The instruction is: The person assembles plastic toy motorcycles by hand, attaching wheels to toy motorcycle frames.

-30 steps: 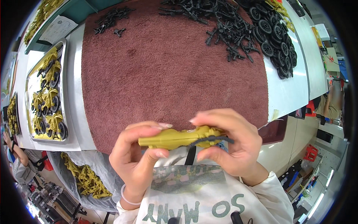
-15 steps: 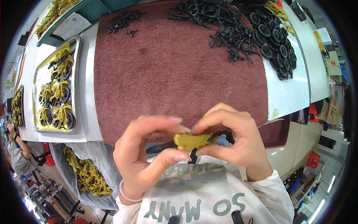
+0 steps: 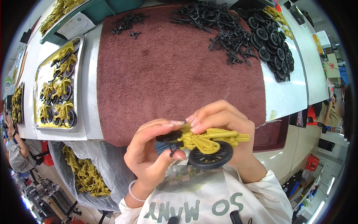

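Between both hands, close to my body, is a yellow toy motorcycle (image 3: 192,140) with a large black spoked wheel (image 3: 211,156) facing up toward me. My left hand (image 3: 149,149) pinches its left end, where a dark wheel and a thin black part show by the thumb. From above, the fingers of my right hand (image 3: 227,123) close on the yellow body, and the right thumb is hidden behind the toy. Below the toy hangs the front of my white shirt.
A reddish-brown cloth (image 3: 167,74) covers the table. Black small parts (image 3: 223,30) and black wheels (image 3: 274,41) are heaped at the far right. On the left stand a tray (image 3: 78,93) of toy motorcycles, a green bin (image 3: 102,11) and a lined bag (image 3: 115,164) of yellow parts.
The toy motorcycle has been turned, so its wheel and long side now face me. My left hand has shifted slightly right, and the right fingers have come down over the body.
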`<control>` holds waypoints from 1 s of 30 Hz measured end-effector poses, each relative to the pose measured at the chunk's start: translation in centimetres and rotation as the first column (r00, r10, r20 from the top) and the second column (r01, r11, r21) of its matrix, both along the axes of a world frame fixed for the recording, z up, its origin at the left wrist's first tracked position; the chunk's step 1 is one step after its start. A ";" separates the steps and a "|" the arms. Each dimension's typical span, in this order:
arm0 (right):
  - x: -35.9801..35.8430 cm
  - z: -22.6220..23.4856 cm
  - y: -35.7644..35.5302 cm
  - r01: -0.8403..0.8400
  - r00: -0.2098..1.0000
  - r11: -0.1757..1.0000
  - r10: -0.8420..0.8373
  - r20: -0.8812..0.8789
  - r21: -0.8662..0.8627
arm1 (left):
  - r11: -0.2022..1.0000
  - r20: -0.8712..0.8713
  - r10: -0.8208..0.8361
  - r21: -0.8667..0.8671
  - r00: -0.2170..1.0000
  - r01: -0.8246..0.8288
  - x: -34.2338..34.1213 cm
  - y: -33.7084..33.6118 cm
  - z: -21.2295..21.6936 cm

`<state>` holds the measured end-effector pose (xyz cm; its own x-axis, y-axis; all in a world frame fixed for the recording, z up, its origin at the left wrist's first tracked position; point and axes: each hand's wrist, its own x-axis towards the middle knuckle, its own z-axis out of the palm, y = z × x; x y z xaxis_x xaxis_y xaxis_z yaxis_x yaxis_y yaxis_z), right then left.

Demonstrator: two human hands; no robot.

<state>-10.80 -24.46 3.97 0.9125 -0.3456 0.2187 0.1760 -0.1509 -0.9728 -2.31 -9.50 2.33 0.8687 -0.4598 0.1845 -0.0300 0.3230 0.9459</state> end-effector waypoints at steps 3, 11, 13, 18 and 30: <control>0.0 -0.1 0.3 0.005 1.000 1.000 -0.006 0.020 0.008 | 0.997 0.365 -0.063 0.066 0.929 0.042 0.9 1.2 -1.6; 0.4 -0.1 1.2 0.012 1.000 1.000 -0.012 0.024 0.005 | 0.984 0.456 -0.003 0.160 0.890 -0.078 0.6 1.2 -1.1; 0.3 -0.2 1.4 0.019 0.999 1.000 -0.018 0.037 -0.019 | 0.976 0.532 -0.007 0.190 0.847 -0.111 0.6 1.3 -0.9; 0.3 -0.4 1.9 0.069 0.994 0.994 -0.060 0.094 -0.086 | 0.969 0.577 0.021 0.190 0.816 -0.160 0.2 1.4 -0.9; 1.0 0.4 0.9 -0.030 0.989 0.998 0.039 -0.142 0.062 | 0.990 0.239 -0.094 0.125 0.966 0.066 1.9 2.0 -1.2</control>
<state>-9.78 -23.56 4.34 0.9445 -0.3221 0.0646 0.0381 -0.0880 -0.9954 -0.45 -7.52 1.17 0.7635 -0.5564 0.3279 -0.2429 0.2231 0.9441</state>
